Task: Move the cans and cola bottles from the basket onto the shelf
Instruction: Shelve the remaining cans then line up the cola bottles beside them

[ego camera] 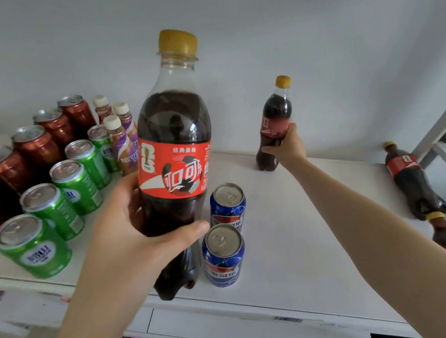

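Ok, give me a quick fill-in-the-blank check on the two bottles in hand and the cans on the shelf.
1. The left hand grips the near cola bottle, whose cap is ____.
2. The right hand holds the far cola bottle, whose label is ____.
3. On the shelf stand exactly ____ blue cans.
4. The green cans stand to the blue cans' ____.

Missing words: yellow; red; two; left.

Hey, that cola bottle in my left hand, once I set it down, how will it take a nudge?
The cola bottle in your left hand looks nearly full of dark liquid, so it is probably heavy for its size. It is tall on a narrow base, so a push near the yellow cap could tip it.
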